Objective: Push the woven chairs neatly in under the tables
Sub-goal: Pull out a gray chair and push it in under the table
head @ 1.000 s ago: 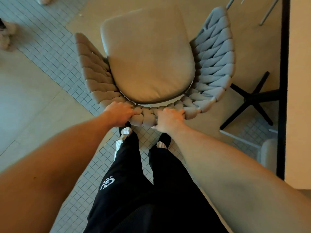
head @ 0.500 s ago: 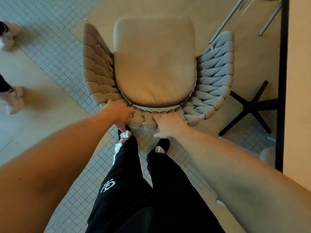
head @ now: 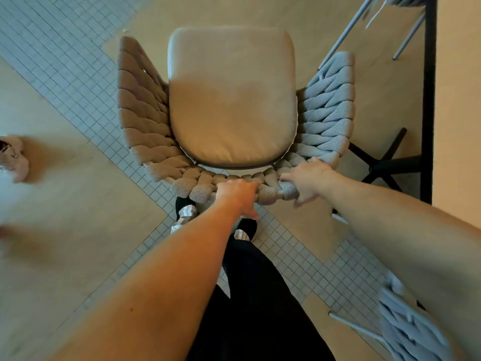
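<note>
From the head camera, the woven chair (head: 234,105) stands directly ahead of the person, seat pointing away. Both hands curl over its back rim: the left hand (head: 238,195) at the middle, the right hand (head: 305,179) toward the right corner. The tabletop (head: 458,100) lies to the right, so the chair likely needs turning that way.

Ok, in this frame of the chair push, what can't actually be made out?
Head view only:
- Table: cut off by the right edge; only its dark rim and base show.
- Woven chair legs: hidden under its seat.
- Left hand fingertips: curled over the chair back, out of sight.
- Right hand: motion-blurred, grip unclear.
- Shoe at left: blurred, cropped.
</note>
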### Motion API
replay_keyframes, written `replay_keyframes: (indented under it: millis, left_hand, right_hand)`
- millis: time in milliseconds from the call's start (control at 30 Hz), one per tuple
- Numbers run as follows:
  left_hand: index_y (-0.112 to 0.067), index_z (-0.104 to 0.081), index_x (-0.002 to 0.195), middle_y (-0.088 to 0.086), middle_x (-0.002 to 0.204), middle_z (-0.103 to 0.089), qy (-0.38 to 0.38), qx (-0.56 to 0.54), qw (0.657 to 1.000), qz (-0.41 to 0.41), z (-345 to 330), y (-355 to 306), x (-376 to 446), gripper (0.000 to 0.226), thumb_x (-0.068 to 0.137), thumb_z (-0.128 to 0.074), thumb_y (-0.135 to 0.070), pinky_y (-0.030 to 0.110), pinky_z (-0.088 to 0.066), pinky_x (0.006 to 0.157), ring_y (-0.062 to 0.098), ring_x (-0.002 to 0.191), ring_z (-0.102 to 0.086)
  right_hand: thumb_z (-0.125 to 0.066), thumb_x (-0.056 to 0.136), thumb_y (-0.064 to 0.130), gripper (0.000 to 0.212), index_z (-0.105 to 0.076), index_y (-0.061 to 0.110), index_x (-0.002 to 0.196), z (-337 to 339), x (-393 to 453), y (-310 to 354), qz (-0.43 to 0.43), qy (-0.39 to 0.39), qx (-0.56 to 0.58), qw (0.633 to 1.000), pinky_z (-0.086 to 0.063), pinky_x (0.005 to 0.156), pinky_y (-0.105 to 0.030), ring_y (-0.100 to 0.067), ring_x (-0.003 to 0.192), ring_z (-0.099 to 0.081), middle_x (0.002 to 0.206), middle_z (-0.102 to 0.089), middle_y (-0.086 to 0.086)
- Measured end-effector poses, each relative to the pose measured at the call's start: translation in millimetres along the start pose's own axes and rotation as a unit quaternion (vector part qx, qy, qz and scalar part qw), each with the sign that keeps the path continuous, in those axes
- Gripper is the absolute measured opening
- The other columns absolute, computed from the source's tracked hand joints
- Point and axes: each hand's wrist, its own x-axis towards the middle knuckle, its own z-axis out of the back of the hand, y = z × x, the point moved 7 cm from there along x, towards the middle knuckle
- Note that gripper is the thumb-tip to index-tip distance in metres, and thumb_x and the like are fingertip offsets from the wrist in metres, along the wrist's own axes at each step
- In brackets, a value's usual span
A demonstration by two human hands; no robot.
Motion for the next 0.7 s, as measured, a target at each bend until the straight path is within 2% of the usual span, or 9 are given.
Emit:
replay_keyframes:
  millis: [100,200,300,500,700]
  left_hand:
    - [-0.033,-0.049,0.138,0.004,0.126,-0.06,-0.041,0.005,0.999,-0.004,2.0,-2.4,2.3,0.058,0.084,-0.071,-0.033,0.049,-0.051,0.09,0.031,0.114,-0.059]
    - [-0.033,-0.051,0.134,0.004,0.12,-0.061,-0.053,0.009,0.998,-0.017,2.1,-3.3,0.4,0.051,0.086,-0.065,-0.022,0.048,-0.05,0.087,0.031,0.11,-0.06]
    - [-0.033,-0.049,0.135,0.004,0.12,-0.061,-0.051,0.02,0.998,-0.028,1.2,-1.3,-2.4,0.053,0.087,-0.065,-0.02,0.046,-0.049,0.087,0.03,0.109,-0.06]
    - [-0.038,-0.044,0.142,0.004,0.129,-0.057,-0.037,0.069,0.996,-0.047,-0.4,27.1,-15.0,0.057,0.091,-0.06,-0.019,0.042,-0.045,0.084,0.029,0.115,-0.057]
    - [-0.036,-0.041,0.147,0.002,0.137,-0.055,-0.015,0.174,0.982,-0.073,12.5,59.2,-31.5,0.057,0.095,-0.058,-0.019,0.039,-0.047,0.09,0.026,0.12,-0.056]
  right_hand:
    - [-0.065,0.079,0.074,0.063,-0.049,0.035,0.126,-4.8,0.4,-8.8,-0.013,-0.002,-0.012,1.0,-0.039,0.102,-0.047,-0.027,0.118,-0.058,0.125,-0.065,0.001]
    - [-0.06,0.084,0.075,0.062,-0.051,0.032,0.127,-1.7,-3.9,-5.4,-0.013,0.001,-0.014,1.0,-0.04,0.103,-0.048,-0.028,0.118,-0.058,0.124,-0.065,-0.002]
    - [-0.059,0.085,0.075,0.065,-0.052,0.028,0.13,1.7,-9.1,-0.4,-0.017,0.0,-0.011,1.0,-0.043,0.101,-0.047,-0.029,0.118,-0.058,0.125,-0.064,-0.004]
    - [-0.063,0.086,0.069,0.058,-0.054,0.029,0.127,4.2,-11.6,34.9,-0.027,-0.014,0.07,0.997,-0.043,0.102,-0.051,-0.03,0.118,-0.057,0.123,-0.062,-0.002]
    - [-0.064,0.087,0.069,0.069,-0.051,0.023,0.137,9.2,-7.2,75.4,-0.045,0.0,0.153,0.987,-0.039,0.107,-0.059,-0.034,0.129,-0.051,0.136,-0.056,-0.006]
